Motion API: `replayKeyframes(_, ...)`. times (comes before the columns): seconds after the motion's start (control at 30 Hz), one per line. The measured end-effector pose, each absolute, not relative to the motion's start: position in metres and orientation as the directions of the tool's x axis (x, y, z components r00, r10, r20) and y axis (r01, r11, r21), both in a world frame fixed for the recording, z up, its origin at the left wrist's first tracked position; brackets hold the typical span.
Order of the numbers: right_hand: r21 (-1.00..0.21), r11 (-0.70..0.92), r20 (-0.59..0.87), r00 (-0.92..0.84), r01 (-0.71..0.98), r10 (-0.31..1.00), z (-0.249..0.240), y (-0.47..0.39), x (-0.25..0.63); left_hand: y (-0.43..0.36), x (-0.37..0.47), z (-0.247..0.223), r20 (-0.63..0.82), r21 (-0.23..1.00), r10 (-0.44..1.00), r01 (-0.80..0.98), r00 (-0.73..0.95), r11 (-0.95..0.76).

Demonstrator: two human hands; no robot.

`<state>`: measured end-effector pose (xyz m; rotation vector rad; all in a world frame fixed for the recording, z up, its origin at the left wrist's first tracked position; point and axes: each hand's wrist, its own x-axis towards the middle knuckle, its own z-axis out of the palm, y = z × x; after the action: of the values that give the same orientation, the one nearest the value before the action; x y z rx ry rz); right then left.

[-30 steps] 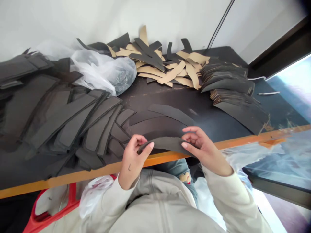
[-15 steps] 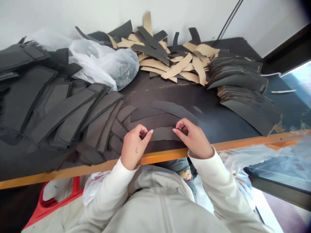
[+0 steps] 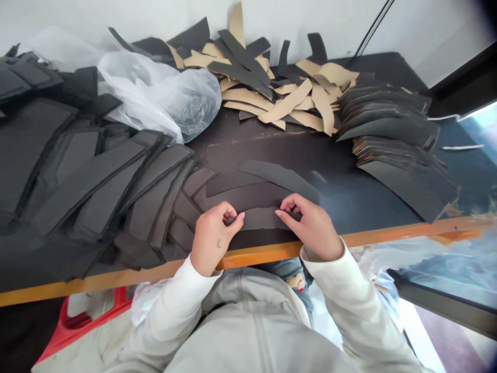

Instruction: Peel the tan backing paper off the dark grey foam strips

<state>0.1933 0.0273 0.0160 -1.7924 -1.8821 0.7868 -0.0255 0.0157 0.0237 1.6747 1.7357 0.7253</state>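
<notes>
A curved dark strip (image 3: 261, 218) is stretched between my two hands, close to the table's front edge. My left hand (image 3: 217, 230) pinches its left end between thumb and fingers. At the right end, my right hand (image 3: 310, 223) pinches it the same way. Just beyond the hands lie further dark strips (image 3: 283, 176), partly overlapping. Layered dark padded pieces (image 3: 112, 191) are heaped to the left of my left hand.
A clear plastic bag (image 3: 163, 93) sits at the back left. Tan and black strips (image 3: 287, 103) are piled against the wall. Stacks of dark curved pieces (image 3: 388, 124) stand at the right. An orange edge (image 3: 264, 253) runs along the table's front.
The view has shifted slightly, so the piles at the sides sit a little farther outward. Both hands keep their pinch on the strip, with almost no other movement.
</notes>
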Motion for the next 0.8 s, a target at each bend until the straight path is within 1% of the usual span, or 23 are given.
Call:
replayKeyframes(0.33,-0.652,-0.014,-0.095,-0.063,0.758,0.993,0.0168,0.0282,0.1931,0.0177,-0.0251,0.0232,-0.088,0.734,0.995,0.673,-0.041,0.093)
replayKeyframes(0.5,-0.660,-0.011,-0.092,-0.067,0.751,0.993,0.0161,0.0290,0.1942,0.0166,-0.0251,0.0205,-0.059,0.736,0.998,0.675,-0.024,0.060)
replayKeyframes(0.8,-0.636,0.004,-0.061,-0.055,0.772,0.997,0.0159,0.0276,0.1917,0.0140,-0.0229,0.0155,0.021,0.677,1.000,0.736,-0.024,0.003)
